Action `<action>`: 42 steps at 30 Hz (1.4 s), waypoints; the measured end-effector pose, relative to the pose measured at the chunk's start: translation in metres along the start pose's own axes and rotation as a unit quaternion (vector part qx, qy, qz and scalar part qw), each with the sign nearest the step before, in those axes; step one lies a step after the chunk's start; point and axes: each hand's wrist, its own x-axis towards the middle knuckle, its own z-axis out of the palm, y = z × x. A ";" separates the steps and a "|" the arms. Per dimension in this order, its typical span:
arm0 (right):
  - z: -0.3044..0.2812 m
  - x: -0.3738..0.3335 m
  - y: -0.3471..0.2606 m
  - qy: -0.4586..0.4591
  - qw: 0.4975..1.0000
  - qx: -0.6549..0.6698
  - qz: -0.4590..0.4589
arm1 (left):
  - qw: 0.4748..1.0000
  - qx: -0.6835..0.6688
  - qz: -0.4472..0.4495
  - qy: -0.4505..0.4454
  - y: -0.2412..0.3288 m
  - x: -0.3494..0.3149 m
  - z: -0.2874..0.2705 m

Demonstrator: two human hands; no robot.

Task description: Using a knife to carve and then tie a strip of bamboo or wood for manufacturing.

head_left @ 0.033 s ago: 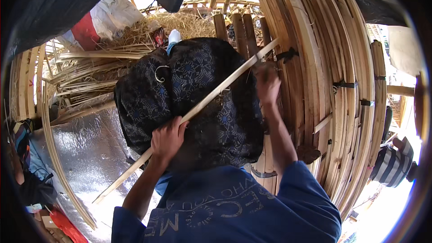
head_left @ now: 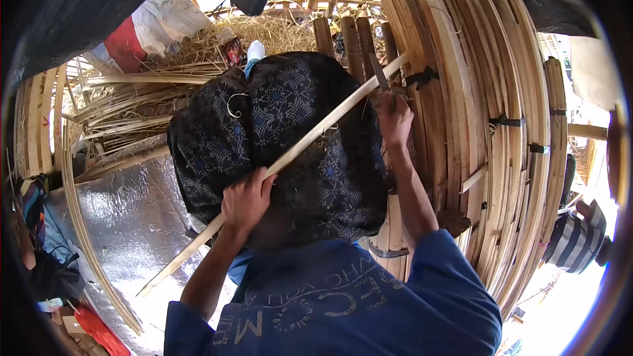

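Note:
A long pale wooden strip (head_left: pixel 323 124), likely bamboo, slants across my lap from lower left to upper right. My left hand (head_left: pixel 245 201) is closed around it below its middle. In my right hand (head_left: pixel 395 120) is a knife (head_left: pixel 380 72), its narrow blade pointing up and slightly left. The blade crosses the strip close to its far end and appears to touch it. My fingers hide most of the knife's handle. Dark patterned cloth (head_left: pixel 283 118) covers my legs beneath the strip, and a curled shaving (head_left: pixel 235 107) lies on it.
Tall bundles of wooden slats (head_left: pixel 455 118), bound with black ties, stand close on my right. Thin split strips (head_left: pixel 132 109) are piled at the left, near straw-like shavings (head_left: pixel 277 34). A silvery sheet (head_left: pixel 125 204) covers the ground at left. Striped cloth (head_left: pixel 575 240) shows at far right.
My right hand has shifted a little and is no longer blurred, and the knife blade now shows clearly across the strip. The left hand and the strip have barely moved.

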 end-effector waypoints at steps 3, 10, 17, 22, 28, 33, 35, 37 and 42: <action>-0.002 0.020 0.014 -0.022 0.999 -0.040 -0.010 | 1.000 -0.008 -0.008 -0.007 -0.001 -0.004 0.001; 0.005 0.027 0.035 -0.008 0.998 -0.066 -0.011 | 0.999 -0.029 -0.024 -0.015 -0.001 0.006 -0.004; -0.008 0.039 0.023 0.027 0.992 -0.082 0.096 | 0.998 -0.042 -0.037 -0.030 0.002 0.004 -0.005; 0.008 0.004 -0.005 -0.016 0.997 -0.029 -0.071 | 0.997 -0.051 -0.040 -0.042 -0.002 0.004 -0.005; 0.006 0.004 0.015 -0.037 0.993 -0.092 -0.064 | 0.990 -0.080 -0.091 -0.078 0.004 0.008 -0.009; -0.009 0.035 0.037 -0.070 0.981 -0.067 0.167 | 0.990 -0.081 -0.079 -0.082 0.001 0.009 -0.009; 0.007 0.008 0.028 -0.042 0.984 -0.109 -0.135 | 0.990 -0.079 -0.080 -0.083 0.000 0.010 -0.007; 0.008 -0.007 0.007 -0.056 0.993 -0.051 -0.090 | 0.990 -0.076 -0.082 -0.084 0.003 0.009 -0.007; -0.013 0.040 0.037 -0.034 0.987 -0.060 0.144 | 0.995 -0.062 -0.057 -0.061 0.003 0.009 -0.013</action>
